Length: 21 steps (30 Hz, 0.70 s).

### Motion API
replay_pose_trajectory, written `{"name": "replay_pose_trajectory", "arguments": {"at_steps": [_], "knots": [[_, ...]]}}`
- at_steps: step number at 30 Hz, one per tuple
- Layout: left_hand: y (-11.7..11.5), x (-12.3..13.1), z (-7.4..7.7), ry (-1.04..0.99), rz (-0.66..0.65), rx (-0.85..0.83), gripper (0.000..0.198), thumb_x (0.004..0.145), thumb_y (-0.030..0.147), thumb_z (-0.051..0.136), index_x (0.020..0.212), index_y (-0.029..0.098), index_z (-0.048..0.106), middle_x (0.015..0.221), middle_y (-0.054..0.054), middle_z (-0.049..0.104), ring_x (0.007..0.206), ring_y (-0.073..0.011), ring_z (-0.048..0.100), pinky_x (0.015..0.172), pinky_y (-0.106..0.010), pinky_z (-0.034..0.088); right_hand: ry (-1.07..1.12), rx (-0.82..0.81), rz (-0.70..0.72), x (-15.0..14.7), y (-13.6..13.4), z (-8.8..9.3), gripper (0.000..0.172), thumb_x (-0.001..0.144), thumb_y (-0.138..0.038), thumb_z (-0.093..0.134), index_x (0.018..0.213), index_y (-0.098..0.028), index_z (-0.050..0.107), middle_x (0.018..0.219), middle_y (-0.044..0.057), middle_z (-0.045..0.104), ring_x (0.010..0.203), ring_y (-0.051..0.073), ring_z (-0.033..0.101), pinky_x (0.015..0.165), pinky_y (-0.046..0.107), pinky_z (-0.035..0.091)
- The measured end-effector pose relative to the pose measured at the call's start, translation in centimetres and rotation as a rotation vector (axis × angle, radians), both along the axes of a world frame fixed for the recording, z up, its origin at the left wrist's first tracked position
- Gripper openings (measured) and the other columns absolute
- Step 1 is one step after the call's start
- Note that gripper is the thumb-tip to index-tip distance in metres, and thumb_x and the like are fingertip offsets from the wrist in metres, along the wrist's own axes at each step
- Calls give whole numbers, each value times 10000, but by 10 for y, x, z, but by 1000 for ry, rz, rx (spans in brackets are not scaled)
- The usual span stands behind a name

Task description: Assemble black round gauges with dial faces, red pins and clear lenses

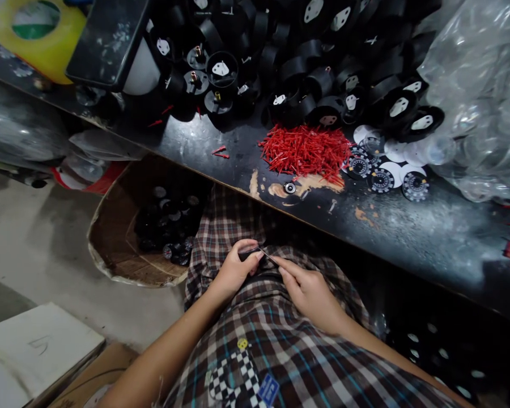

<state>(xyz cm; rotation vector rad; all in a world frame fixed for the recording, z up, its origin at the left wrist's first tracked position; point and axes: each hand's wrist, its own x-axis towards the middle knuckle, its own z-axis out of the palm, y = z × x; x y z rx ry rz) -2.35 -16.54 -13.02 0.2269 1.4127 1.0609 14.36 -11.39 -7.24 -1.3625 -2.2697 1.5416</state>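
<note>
Above my plaid-covered lap, my left hand (237, 271) is closed on a small black round part (247, 254), with fingers and thumb around its rim. My right hand (309, 288) grips a thin metal tool (266, 255), its handle hidden in the fingers. The tool's tip meets the black part near my left thumb; its exact kind cannot be made out. On the bench edge in front lie a small round metal-centred piece (289, 187) and a heap of thin red pointers (306, 150). Printed gauge dials (382, 180) lie right of the heap.
Many black round housings (318, 82) crowd the back of the dark bench (412, 226). Clear plastic covers (484, 96) are piled at right. A cardboard bin (114, 249) with black gauges (165, 221) stands left of my lap. A yellow tape roll (55, 42) sits at upper left.
</note>
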Motion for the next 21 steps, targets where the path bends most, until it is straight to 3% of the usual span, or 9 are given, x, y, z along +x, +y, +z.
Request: {"name": "replay_pose_trajectory", "arguments": {"at_steps": [3,5,7,9,14,17,19,21], "knots": [[0,4,2,77,-32,4,368,692,331,721,990,193,555,739,22,594,507,-92,492,565,-271,424,28,-11,-67,-9,2,-7,371,923,-249,402,1198,-197,645,974,83,746,752,188,705,708,301,553],[-1,9,5,122,-67,29,373,617,245,772,932,203,575,809,6,616,682,-143,579,723,-302,458,67,-10,-125,-17,6,-10,373,925,-259,389,1174,-200,660,1017,87,738,877,204,699,787,326,548],[-2,10,9,152,-114,50,391,563,188,799,891,206,590,874,-9,631,851,-188,598,857,-325,431,99,-15,-149,-20,12,-10,374,929,-269,381,1168,-207,662,1039,79,733,990,210,673,868,349,527],[-3,9,13,169,-157,48,388,590,214,794,920,206,589,892,-16,637,880,-202,594,889,-346,415,108,-38,-149,-16,17,-6,366,931,-289,395,1187,-210,646,1074,73,722,1038,210,655,903,358,512],[-1,1,19,156,-203,18,454,644,268,777,1035,215,552,945,-25,652,889,-194,594,888,-338,413,10,-100,-140,2,34,-8,352,935,-302,388,1169,-166,614,980,76,714,925,197,665,828,344,519],[2,0,21,117,-196,-30,478,656,304,768,1067,216,540,950,-33,671,759,-167,598,775,-311,453,32,-98,-78,-4,43,-11,308,906,-239,424,1134,-150,610,931,65,701,836,179,656,778,321,511],[5,0,25,92,-175,-69,448,695,384,727,1070,217,547,915,-33,677,614,-141,562,641,-294,457,66,-82,-15,-10,47,0,260,885,-196,465,1077,-174,639,953,52,697,879,171,646,817,306,489],[8,0,32,74,-140,-98,408,735,467,664,1046,218,571,879,-34,674,578,-146,551,557,-281,436,106,-52,75,-9,52,23,239,887,-176,480,1038,-203,664,975,36,692,914,157,637,840,281,474]]}}
